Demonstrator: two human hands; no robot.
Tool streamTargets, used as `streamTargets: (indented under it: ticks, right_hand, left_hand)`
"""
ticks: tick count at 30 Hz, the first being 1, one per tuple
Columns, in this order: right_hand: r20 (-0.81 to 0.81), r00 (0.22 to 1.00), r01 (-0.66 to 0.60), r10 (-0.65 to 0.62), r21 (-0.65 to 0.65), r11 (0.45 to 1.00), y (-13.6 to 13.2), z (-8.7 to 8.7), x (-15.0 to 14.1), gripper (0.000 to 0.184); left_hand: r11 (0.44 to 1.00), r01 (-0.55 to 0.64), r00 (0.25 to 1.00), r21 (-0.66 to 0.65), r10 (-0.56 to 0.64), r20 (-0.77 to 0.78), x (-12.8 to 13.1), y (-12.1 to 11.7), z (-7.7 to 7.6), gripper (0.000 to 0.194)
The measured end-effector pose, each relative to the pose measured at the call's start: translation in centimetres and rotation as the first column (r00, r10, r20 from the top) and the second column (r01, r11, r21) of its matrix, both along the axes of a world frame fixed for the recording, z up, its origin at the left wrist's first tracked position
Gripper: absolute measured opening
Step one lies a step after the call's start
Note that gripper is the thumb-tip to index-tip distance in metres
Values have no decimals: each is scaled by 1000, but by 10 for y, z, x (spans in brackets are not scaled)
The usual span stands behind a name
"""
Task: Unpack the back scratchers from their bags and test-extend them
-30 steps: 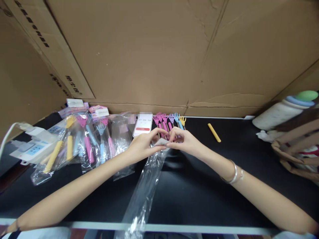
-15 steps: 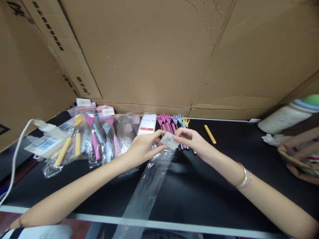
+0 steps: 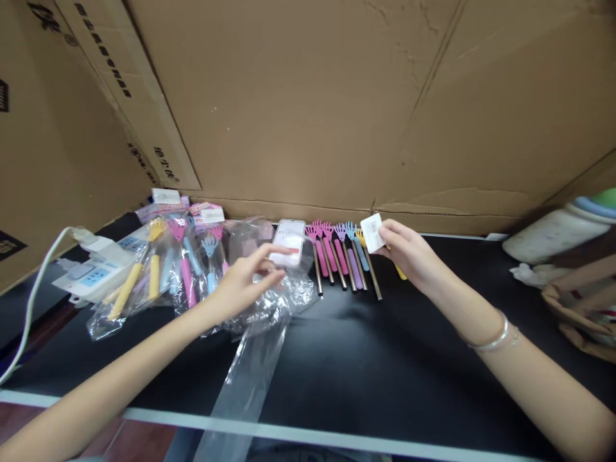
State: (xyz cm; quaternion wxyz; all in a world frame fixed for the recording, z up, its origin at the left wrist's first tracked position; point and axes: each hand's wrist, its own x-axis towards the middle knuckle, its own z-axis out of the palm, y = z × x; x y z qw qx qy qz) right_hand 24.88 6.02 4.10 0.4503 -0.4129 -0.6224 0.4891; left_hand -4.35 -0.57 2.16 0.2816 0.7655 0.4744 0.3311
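My left hand pinches the top end of a long clear plastic bag that trails down over the table's front edge. My right hand holds a small white label card by its edge, raised above the far end of a row of several loose back scratchers with pink, blue, purple and yellow hand-shaped heads and metal stems. A silver bangle circles my right wrist.
Bagged back scratchers are piled at left beside a white power strip. A phone lies by the cardboard wall. A yellow handle peeks from under my right hand. A white bottle and a basket sit at right.
The hands have separated: my right hand pulled the white card off the bag and moved back right; my left hand drew the bag's top leftward, where it crumpled.
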Motion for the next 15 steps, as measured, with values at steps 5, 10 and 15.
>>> streamTargets:
  ticks: [5,10,15]
  right_hand:
    - [-1,997,72,-73,-125,990,17,-19,4,28]
    - [78,993,94,-93,-7,996,20,-28,1,31]
    - [124,992,11,-20,72,997,19,-26,-2,29]
  left_hand:
    - [923,-348,903,163,377,-207,-50,42,9,49]
    - [725,-298,635,621,636,-438,-69,68,8,60]
    - [831,103,755,547,293,-587,-31,57,-10,43]
